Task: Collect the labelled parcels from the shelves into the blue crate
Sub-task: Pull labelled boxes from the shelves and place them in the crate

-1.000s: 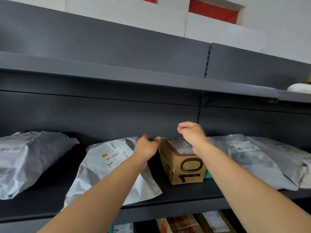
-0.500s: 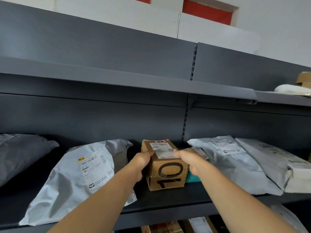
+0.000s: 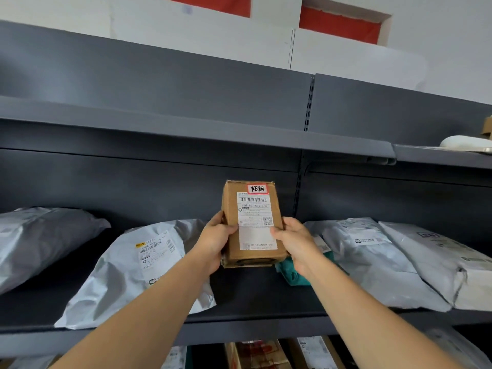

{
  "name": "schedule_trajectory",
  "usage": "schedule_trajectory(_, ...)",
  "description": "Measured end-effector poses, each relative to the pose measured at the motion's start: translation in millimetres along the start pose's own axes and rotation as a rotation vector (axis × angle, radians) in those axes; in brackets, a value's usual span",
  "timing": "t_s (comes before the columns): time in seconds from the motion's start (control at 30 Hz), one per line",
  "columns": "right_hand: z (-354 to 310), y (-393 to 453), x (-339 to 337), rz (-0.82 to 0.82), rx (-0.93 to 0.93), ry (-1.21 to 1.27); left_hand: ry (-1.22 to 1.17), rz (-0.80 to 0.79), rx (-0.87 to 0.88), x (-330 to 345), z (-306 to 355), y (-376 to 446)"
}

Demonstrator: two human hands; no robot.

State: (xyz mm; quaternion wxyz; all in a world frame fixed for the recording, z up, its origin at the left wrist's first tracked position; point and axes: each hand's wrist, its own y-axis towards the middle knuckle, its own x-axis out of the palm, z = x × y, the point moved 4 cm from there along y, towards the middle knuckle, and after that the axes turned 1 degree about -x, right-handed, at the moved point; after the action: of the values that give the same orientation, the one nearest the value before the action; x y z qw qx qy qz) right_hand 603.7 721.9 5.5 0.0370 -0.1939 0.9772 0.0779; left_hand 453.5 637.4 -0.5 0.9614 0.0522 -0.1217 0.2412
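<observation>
A small brown cardboard box is held up off the middle shelf, its top face tilted toward me. That face carries a white shipping label and a red-edged handwritten sticker. My left hand grips its left side and my right hand grips its right side. The blue crate is not in view.
Grey poly mailers lie on the dark shelf: one at far left, a labelled one left of my hands, two at right. A teal packet lies under my right wrist. More boxes sit on the shelf below.
Both hands closed on the box, lifted it off the shelf and tipped it up so its labelled top faces me. The view shifted right and nearer.
</observation>
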Motion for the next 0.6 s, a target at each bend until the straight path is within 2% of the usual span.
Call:
schedule_trajectory(0.27,-6,-16,3,-0.021,-0.070,0.091,0.038,0.012,0.061,-6,11,-16)
schedule_trajectory(0.6,-18,-31,34,-0.111,-0.143,0.140,0.034,0.117,0.130,-33,34,-53)
